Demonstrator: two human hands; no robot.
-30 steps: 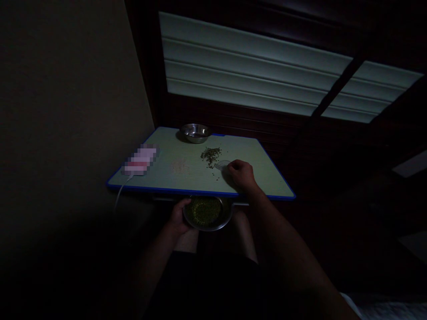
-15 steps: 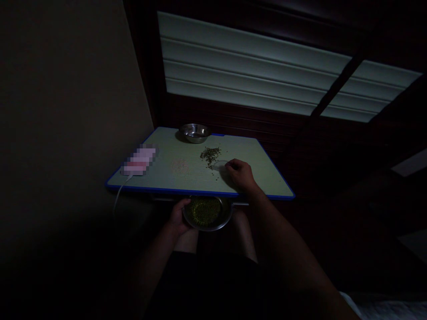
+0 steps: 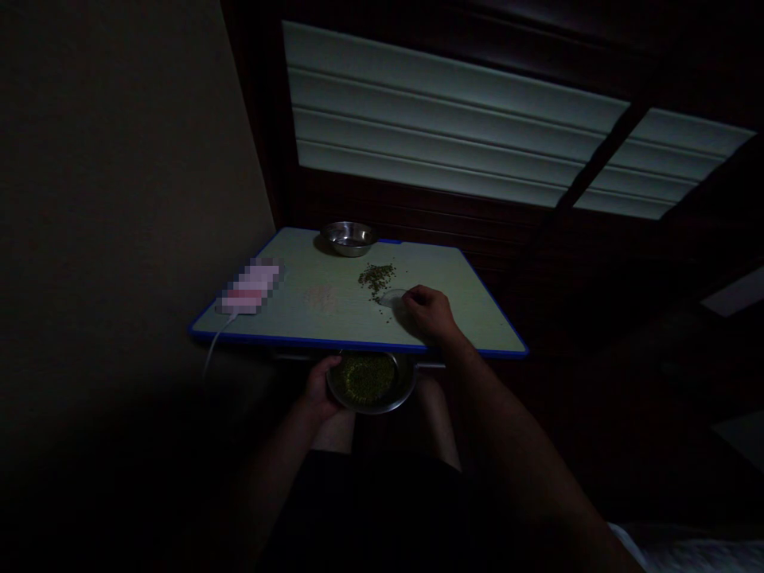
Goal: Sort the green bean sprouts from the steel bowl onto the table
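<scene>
Since the first frame, only a slight shift of the right hand and clear piece toward the brown seeds is seen. Head view: the clear piece is pinched at its right end above the tabletop; it is judged light, thin and slippery. The large bowl, containing green seeds, is gripped at its left rim by the left hand; a stiff, weighty load is presumed. Upward travel is limited by the near blue edge; more sideways room is offered rightward.
</scene>
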